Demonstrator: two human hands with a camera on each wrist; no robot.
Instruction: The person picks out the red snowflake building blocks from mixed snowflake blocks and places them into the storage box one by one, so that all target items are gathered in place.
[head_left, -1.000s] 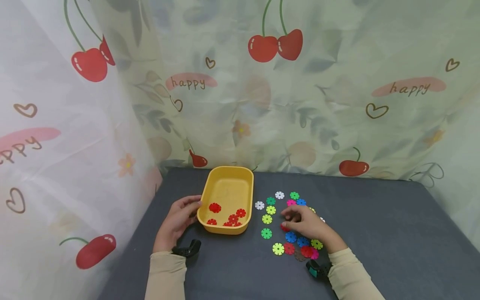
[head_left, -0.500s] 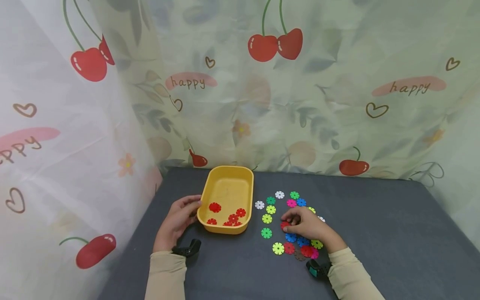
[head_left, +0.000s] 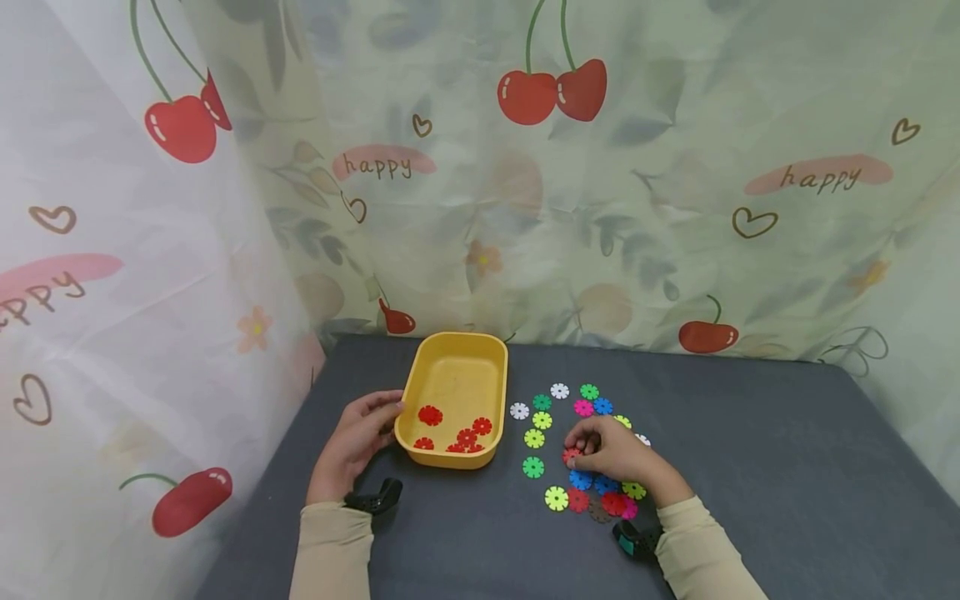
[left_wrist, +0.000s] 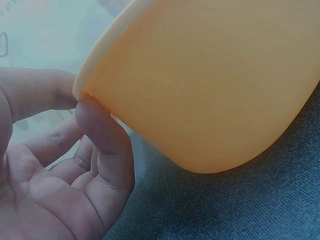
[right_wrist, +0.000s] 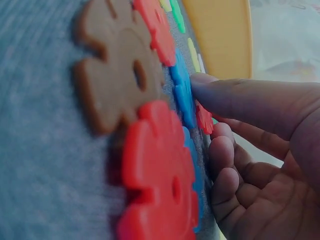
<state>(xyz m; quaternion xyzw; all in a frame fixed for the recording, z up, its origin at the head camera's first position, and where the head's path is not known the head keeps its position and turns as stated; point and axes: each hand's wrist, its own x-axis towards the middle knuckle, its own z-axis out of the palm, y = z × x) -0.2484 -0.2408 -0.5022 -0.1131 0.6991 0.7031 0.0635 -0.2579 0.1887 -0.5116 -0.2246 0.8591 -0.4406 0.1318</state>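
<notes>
My left hand point(head_left: 358, 442) grips the left rim of a yellow plastic tray point(head_left: 452, 459), with thumb and index finger meeting at the rim point(left_wrist: 95, 55) in the left wrist view. Several red snowflake discs point(head_left: 467, 437) lie inside the tray's near half. Among the loose discs to the right, my right hand point(head_left: 618, 450) pinches a red snowflake disc point(head_left: 572, 456) low over the table. In the right wrist view that red disc point(right_wrist: 204, 119) shows between thumb and fingers, partly hidden. A blue disc point(right_wrist: 183, 90) is close beside the thumb.
Green point(head_left: 533, 467), yellow point(head_left: 557, 498), white point(head_left: 519, 411) and blue discs point(head_left: 607, 484) are scattered on the dark grey table cloth point(head_left: 787, 467). A brown disc point(right_wrist: 120, 70) and a red disc point(right_wrist: 160, 170) lie nearest the right wrist. A cherry-print curtain point(head_left: 637, 208) hangs behind.
The right thumb and fingers have closed on the red disc, which has shifted slightly towards the near side. The left hand and the tray have stayed in place.
</notes>
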